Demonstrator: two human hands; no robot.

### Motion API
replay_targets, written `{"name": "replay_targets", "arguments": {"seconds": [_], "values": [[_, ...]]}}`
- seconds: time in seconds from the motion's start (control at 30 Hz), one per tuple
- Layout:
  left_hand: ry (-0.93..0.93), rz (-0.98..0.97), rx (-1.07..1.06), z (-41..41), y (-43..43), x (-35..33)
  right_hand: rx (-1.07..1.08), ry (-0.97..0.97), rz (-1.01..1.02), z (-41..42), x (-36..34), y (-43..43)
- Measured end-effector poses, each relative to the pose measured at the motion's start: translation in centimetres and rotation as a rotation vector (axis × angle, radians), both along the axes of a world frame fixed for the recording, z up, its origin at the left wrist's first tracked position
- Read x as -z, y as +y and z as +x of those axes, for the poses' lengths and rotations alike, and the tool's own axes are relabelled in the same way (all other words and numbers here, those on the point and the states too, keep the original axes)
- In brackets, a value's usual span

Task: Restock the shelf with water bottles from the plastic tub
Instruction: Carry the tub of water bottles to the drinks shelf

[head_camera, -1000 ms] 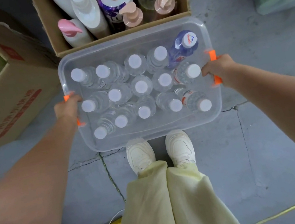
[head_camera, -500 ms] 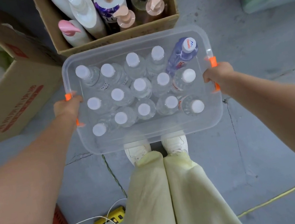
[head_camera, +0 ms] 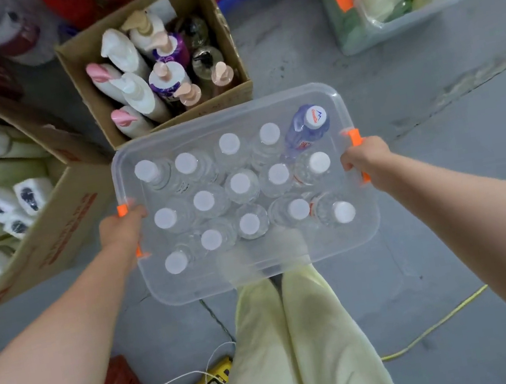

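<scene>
grip: left hand [head_camera: 122, 228] and right hand [head_camera: 365, 158] each clasp an orange handle | tub [head_camera: 259, 278] hangs between them, off the floor | bottles [head_camera: 240, 182] upright inside, blue one [head_camera: 309, 127] leaning | risk: tilt toward either hand topples bottles; cables [head_camera: 209, 380] underfoot could trip

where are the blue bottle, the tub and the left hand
blue bottle [head_camera: 303, 133]: head view, on its shoulder below the cap
tub [head_camera: 190, 284]: head view, on its bare near wall
left hand [head_camera: 120, 229]: head view, on its back
</scene>
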State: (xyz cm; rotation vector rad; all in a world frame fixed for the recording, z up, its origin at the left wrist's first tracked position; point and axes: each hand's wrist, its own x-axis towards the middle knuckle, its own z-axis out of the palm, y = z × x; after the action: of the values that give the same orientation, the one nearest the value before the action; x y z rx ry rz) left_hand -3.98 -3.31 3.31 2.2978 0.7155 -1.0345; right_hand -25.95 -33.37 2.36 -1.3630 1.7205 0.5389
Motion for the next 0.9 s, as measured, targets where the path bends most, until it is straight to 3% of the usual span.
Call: {"name": "replay_targets", "arguments": {"seconds": [0.43,0.9], "values": [[-0.089,-0.066,0.234,1.0,-5.9,-12.3,0.243,-0.081,-0.028,-6.7,-11.7,0.8],[-0.038,-0.072,0.601,-4.0,-14.5,-18.9,0.613,-0.138,-0.041,-20.2,-20.6,4.4]]}}
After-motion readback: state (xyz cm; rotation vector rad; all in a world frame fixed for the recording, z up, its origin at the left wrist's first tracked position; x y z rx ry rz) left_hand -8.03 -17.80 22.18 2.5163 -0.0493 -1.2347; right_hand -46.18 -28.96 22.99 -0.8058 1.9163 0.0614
